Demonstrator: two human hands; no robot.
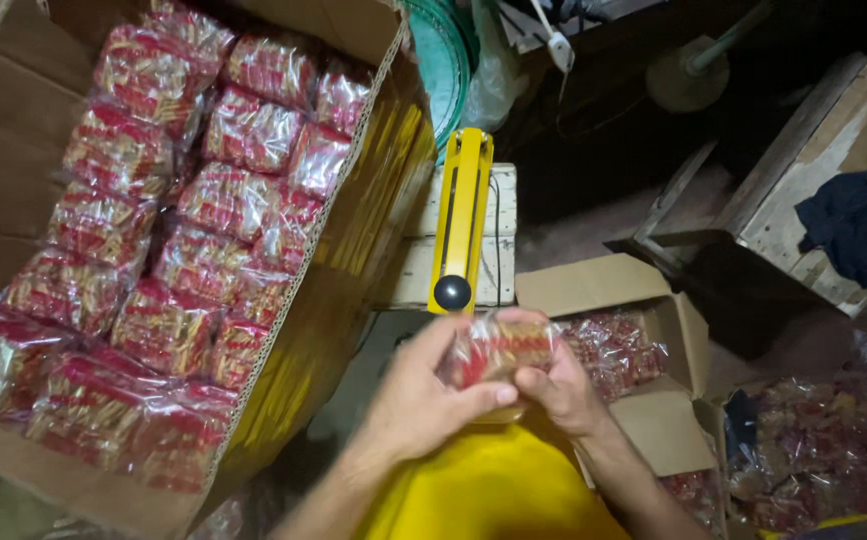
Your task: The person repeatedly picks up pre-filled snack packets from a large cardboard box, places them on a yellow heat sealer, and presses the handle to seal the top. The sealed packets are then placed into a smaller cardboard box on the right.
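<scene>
we've got the left hand (423, 405) and right hand (553, 385) meeting mid-frame | fingers of both pinching a clear red packet (493, 352) | just below the yellow sealer (458, 225) | big carton (13, 150) of packets at left

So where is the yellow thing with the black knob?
In the head view, the yellow sealer lies mid-frame on a white wooden stand, right of the big box and just above both hands.

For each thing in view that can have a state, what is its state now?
Large cardboard box: open, filled with red packets.
Small cardboard box: open, partly filled with packets.
Clear packet: held up in both hands, over the lap.
Left hand: closed on the packet.
Right hand: closed on the packet.
Yellow sealer: arm down, untouched.
Dark cloth: crumpled on a wooden crate.
</scene>
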